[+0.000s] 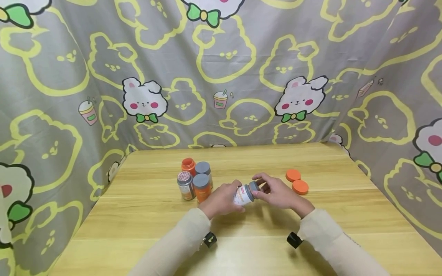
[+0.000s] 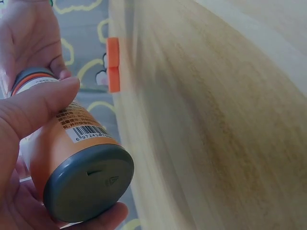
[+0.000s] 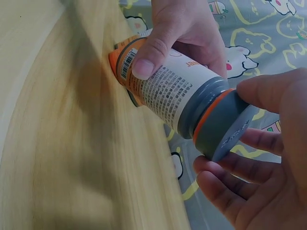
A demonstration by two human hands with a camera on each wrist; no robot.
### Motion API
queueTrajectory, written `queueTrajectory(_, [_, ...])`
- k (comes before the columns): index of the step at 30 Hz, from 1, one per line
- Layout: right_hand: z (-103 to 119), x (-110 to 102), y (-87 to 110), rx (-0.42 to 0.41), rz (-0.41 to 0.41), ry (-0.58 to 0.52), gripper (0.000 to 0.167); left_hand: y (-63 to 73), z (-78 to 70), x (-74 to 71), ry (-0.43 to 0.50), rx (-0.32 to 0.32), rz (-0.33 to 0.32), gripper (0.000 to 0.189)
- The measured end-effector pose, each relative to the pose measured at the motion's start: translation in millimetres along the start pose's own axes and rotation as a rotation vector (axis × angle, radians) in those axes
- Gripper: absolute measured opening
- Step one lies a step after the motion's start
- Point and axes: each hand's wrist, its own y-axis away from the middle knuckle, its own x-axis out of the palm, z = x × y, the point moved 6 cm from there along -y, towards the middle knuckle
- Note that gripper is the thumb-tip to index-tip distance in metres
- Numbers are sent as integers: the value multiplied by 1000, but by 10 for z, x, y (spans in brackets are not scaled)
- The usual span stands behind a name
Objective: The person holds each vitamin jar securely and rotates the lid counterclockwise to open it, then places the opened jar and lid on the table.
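Observation:
My left hand (image 1: 222, 198) grips a white and orange bottle (image 1: 243, 196), holding it tilted above the table with its grey base toward the left wrist camera. At its other end is a grey lid (image 1: 254, 186), and my right hand (image 1: 279, 192) pinches it between thumb and fingers. In the right wrist view, an orange ring shows between the lid (image 3: 223, 127) and the grey neck. The left thumb lies across the printed label of the bottle (image 3: 165, 91). Whether the lid is threaded on or loose, I cannot tell.
Left of the hands stand an orange bottle with an open top (image 1: 188, 165), a silver bottle with a patterned top (image 1: 186, 187), and two grey-lidded bottles (image 1: 203, 168), close together. Two orange lids (image 1: 293, 175) lie to the right on the wooden table (image 1: 145, 214). A patterned curtain (image 1: 241, 65) hangs behind.

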Motion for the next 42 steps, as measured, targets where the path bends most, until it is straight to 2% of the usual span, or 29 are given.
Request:
queueTrajectory(8, [23,5,20,-30,19,-8,46,-11,-7,14,-3,-5,13,65])
queueTrajectory(16, [-21,38,8,53,41,86,42,-23,-29,48,10,-7,22,63])
queueTrajectory(31, [29,12,-11,-8,46,27,40,-27,-25,19,-3,-3,19,65])
queueTrajectory(42, [46,-86,13,-35,0,64,42,-42,6,7,-15,-21,18,66])
